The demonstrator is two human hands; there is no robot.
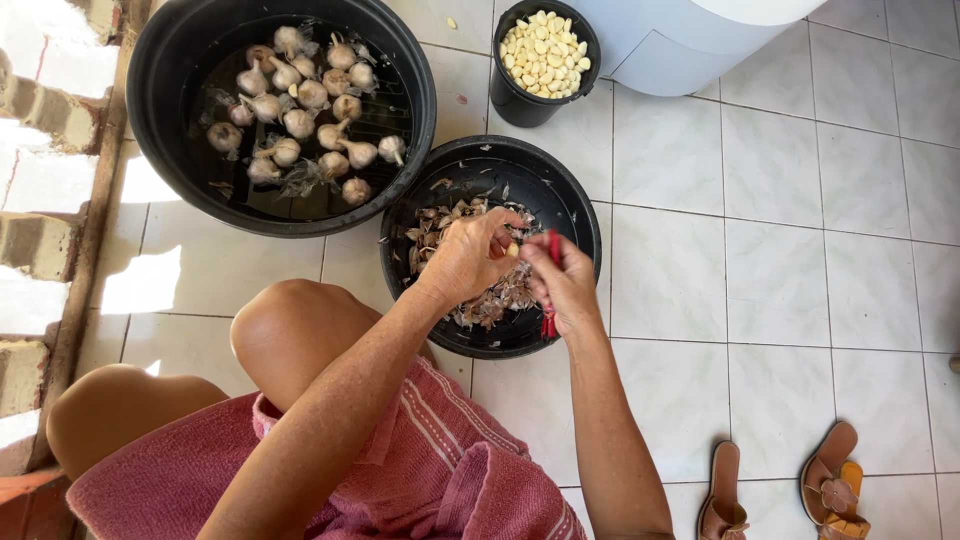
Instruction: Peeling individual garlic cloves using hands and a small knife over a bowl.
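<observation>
Hands, left and right, peel a garlic clove over the peel-filled bowl.

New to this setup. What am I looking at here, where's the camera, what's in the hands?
There is no machine: a person works with bare hands, filmed by one head-worn camera looking down at a tiled floor. The left hand pinches a pale garlic clove. The right hand holds a red-handled tool, probably a small knife; its blade is hidden. Both hands are over a black bowl of papery skins. A big black tub holds whole garlic bulbs. A small black pot holds peeled cloves. Sandals lie lower right.
</observation>
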